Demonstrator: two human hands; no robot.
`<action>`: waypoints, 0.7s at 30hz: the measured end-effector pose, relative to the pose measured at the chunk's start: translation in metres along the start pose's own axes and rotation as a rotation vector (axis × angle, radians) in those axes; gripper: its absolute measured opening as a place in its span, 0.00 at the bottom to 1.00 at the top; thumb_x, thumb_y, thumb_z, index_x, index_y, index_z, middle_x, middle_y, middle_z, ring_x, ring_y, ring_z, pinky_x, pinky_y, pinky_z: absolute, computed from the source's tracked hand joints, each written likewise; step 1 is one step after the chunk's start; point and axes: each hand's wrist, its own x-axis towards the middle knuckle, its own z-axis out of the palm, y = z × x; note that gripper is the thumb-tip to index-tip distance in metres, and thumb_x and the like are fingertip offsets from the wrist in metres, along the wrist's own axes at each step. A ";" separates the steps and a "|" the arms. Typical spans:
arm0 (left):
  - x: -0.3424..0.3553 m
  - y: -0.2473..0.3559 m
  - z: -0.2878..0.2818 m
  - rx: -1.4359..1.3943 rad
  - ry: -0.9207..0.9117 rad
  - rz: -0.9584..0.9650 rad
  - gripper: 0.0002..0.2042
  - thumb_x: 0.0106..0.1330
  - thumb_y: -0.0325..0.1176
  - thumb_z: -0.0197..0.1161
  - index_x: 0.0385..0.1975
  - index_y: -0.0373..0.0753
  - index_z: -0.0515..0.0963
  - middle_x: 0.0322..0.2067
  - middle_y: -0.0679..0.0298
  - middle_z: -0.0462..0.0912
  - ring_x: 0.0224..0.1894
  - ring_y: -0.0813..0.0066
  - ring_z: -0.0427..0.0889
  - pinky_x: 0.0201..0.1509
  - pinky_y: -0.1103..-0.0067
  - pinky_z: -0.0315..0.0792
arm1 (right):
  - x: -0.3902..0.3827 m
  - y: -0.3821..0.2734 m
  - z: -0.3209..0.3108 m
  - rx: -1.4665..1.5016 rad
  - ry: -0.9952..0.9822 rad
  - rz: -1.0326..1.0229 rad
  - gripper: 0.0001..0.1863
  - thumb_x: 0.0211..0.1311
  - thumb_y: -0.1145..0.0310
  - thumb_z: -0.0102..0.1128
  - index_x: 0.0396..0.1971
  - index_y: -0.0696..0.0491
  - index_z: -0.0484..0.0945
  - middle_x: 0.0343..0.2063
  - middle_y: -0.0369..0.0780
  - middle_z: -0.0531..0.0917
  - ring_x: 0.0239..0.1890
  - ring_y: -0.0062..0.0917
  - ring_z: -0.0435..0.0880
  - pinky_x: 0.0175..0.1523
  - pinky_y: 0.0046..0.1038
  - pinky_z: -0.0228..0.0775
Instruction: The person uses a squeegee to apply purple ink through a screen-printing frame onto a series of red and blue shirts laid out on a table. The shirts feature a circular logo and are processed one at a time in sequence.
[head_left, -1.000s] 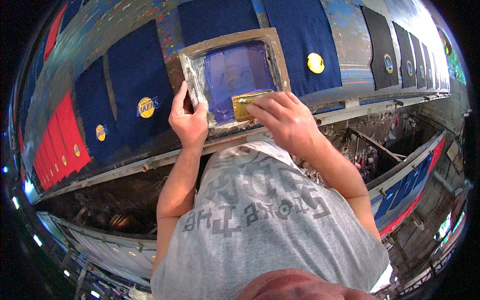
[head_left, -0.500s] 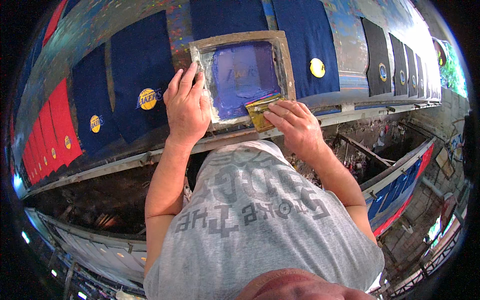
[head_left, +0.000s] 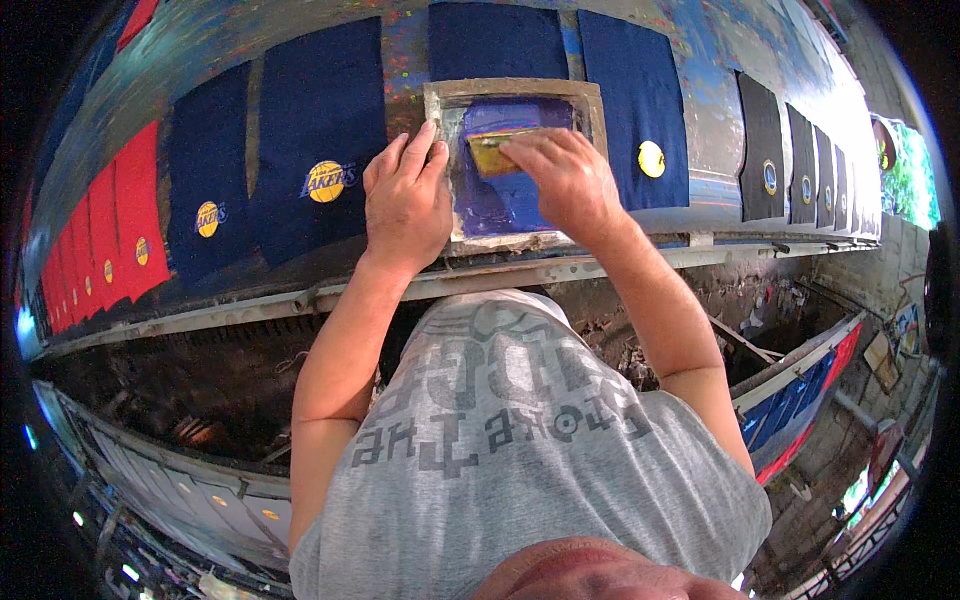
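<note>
A screen printing frame point(head_left: 597, 115) with a wooden rim lies on a dark blue fabric piece point(head_left: 495, 45) on the long table. Purple-blue ink point(head_left: 492, 208) covers the mesh inside it. My right hand point(head_left: 567, 180) grips a yellow squeegee point(head_left: 492, 158), its edge tilted against the inked mesh in the frame's upper half. My left hand point(head_left: 408, 200) lies on the frame's left side with the fingers stretched forward along the rim. The fabric directly beneath the mesh is hidden.
Left of the frame lie dark blue pieces point(head_left: 320, 110) with yellow-and-purple prints, then red pieces point(head_left: 130, 210). To the right are a blue piece point(head_left: 635, 100) with a yellow disc and several black pieces point(head_left: 760, 140). A metal rail point(head_left: 330, 295) edges the table.
My right hand has moved the squeegee from the frame's lower right corner up and left onto the mesh. The left hand stays on the frame's left side. The whole view has shifted slightly.
</note>
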 end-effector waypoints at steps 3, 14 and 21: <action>-0.001 0.002 -0.001 0.011 -0.016 -0.010 0.21 0.75 0.29 0.63 0.66 0.36 0.86 0.77 0.57 0.77 0.75 0.49 0.74 0.80 0.54 0.64 | 0.021 0.005 -0.007 -0.057 -0.014 0.060 0.25 0.63 0.81 0.64 0.60 0.50 0.88 0.56 0.41 0.93 0.62 0.40 0.89 0.69 0.44 0.80; -0.001 0.000 0.002 0.026 0.010 0.024 0.24 0.69 0.28 0.66 0.66 0.34 0.85 0.76 0.57 0.78 0.74 0.50 0.76 0.79 0.54 0.65 | -0.018 -0.021 -0.001 -0.003 0.011 -0.061 0.24 0.59 0.80 0.67 0.57 0.52 0.88 0.54 0.43 0.92 0.55 0.41 0.90 0.62 0.44 0.81; 0.001 -0.001 0.002 0.030 0.012 0.046 0.23 0.70 0.29 0.68 0.65 0.31 0.85 0.75 0.54 0.77 0.73 0.49 0.75 0.80 0.51 0.63 | -0.057 -0.037 -0.041 0.103 -0.179 -0.016 0.24 0.58 0.77 0.67 0.56 0.50 0.88 0.50 0.42 0.91 0.55 0.41 0.90 0.62 0.45 0.82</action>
